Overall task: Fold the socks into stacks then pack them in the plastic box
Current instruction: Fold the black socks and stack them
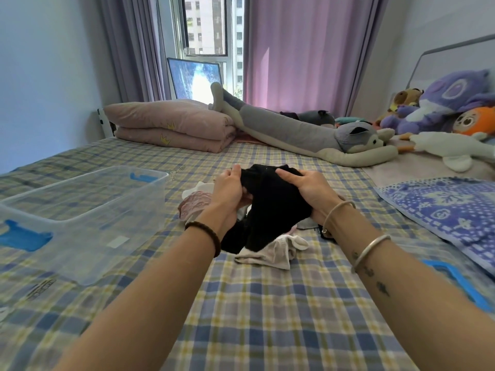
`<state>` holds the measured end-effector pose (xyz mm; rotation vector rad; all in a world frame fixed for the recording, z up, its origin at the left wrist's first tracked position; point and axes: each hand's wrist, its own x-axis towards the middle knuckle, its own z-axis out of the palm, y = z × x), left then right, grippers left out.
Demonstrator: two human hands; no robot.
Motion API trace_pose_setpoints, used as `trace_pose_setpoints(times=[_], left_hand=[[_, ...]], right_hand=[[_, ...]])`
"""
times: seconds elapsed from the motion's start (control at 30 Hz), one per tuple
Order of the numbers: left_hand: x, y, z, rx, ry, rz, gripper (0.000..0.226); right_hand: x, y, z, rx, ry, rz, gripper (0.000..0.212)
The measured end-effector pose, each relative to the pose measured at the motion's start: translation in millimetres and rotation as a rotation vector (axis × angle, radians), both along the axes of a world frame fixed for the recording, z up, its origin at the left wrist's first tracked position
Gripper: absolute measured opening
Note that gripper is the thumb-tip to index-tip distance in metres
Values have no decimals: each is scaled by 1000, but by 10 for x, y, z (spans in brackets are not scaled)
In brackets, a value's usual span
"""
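At our left the open-topped box (88, 250) sits on the bed (254, 317). Our left hand (230, 191) grips the black sock (273, 207) at its top edge, thumb above and fingers (246, 196) curled beneath. The sock hangs between both hands over the loose socks (270, 253) heaped just right of the box. Our right hand (313, 191) pinches the other corner, closed tight on the cloth.

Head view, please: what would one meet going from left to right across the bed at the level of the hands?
Clear plastic box → left hand → black sock, gripped by both hands → right hand → blue patterned pillow.
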<state>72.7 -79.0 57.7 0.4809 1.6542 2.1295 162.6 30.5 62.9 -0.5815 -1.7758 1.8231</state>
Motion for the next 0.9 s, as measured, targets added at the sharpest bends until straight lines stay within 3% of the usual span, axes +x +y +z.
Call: trace_pose_setpoints(times=[0.17,0.27,0.37,0.63,0.8,0.9], left_hand=[[13,38,-34,-6,-38,-26,35],[-21,-9,-27,43,-106,-14,39],[-20,-41,-12,24,-141,-58,40],[-4,-26,-51,-65,-5,-130,28],[8,-17,-74,-56,-10,-183,25],[9,-12,-83,-20,-18,-262,21]], right_hand=[[22,-27,19,-171,-10,143,31],[21,8,-17,-112,14,89,27],[12,17,-16,-55,54,12,10],[-28,-54,69,-203,201,106,25],[-29,-121,57,-239,242,202,30],[-9,-134,53,-309,374,287,30]])
